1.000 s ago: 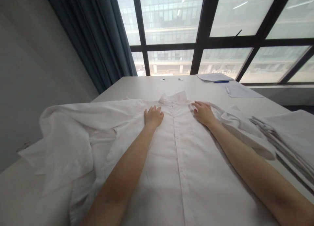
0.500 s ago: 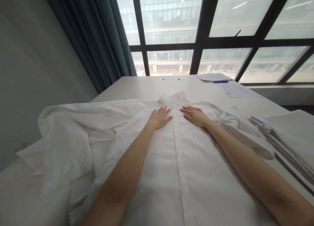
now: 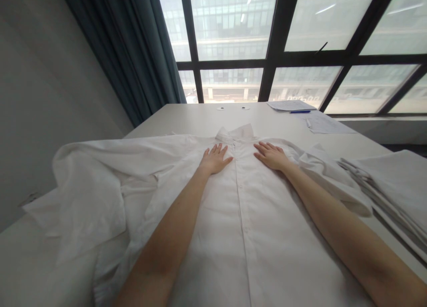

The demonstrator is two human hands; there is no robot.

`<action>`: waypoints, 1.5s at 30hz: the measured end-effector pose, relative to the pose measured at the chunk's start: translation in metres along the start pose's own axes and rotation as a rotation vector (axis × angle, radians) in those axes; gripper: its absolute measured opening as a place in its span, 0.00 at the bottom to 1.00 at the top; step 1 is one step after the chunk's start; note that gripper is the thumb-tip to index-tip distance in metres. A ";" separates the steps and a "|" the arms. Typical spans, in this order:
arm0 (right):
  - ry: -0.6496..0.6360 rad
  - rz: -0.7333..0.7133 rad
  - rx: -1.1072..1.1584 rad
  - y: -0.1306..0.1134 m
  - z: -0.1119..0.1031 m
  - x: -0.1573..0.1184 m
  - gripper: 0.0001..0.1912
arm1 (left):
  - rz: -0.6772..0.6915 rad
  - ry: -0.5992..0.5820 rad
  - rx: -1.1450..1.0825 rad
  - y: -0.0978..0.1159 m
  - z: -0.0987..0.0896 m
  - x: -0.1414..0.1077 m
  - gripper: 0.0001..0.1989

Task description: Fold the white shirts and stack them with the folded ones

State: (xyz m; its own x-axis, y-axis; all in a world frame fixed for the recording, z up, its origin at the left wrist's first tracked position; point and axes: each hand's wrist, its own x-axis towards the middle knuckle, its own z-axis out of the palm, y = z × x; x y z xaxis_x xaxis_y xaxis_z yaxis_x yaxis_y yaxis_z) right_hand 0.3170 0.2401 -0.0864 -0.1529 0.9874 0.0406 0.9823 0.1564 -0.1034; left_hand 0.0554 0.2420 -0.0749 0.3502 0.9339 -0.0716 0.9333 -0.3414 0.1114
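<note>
A white button-up shirt [image 3: 223,218] lies front side up on the white table [image 3: 196,118], its collar at the far end and its button line running toward me. My left hand [image 3: 215,159] rests flat on the upper chest, left of the buttons, fingers spread. On the other side of the button line, my right hand [image 3: 271,155] lies flat on the cloth with its fingers stretched out. The left sleeve spreads out in loose folds toward the table's left edge. Bunched cloth of the other sleeve lies beyond my right forearm.
Folded white cloth [image 3: 393,178] is stacked at the right edge. Sheets of paper [image 3: 292,105] and a blue pen [image 3: 300,112] lie at the far right of the table. A dark curtain [image 3: 133,53] and large windows stand behind the table.
My right hand has slid a little to the right, away from the button line. My left hand has shifted slightly left. The shirt lies almost the same.
</note>
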 end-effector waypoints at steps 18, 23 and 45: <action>0.023 0.163 -0.026 0.015 0.000 0.000 0.32 | -0.145 0.052 -0.017 -0.028 0.000 0.009 0.33; -0.024 0.167 -0.023 0.014 -0.004 0.003 0.33 | -0.140 0.032 -0.003 -0.029 0.000 0.008 0.32; 0.276 0.290 0.257 -0.024 -0.012 0.070 0.19 | -0.281 0.407 0.027 0.007 -0.001 0.036 0.21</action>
State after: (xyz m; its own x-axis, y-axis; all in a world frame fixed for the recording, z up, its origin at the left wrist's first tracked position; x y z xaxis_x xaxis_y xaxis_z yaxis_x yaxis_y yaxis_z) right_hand 0.2842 0.3056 -0.0691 0.1921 0.9535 0.2324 0.9164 -0.0896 -0.3901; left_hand 0.0746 0.2734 -0.0759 0.0298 0.9540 0.2983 0.9908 -0.0676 0.1173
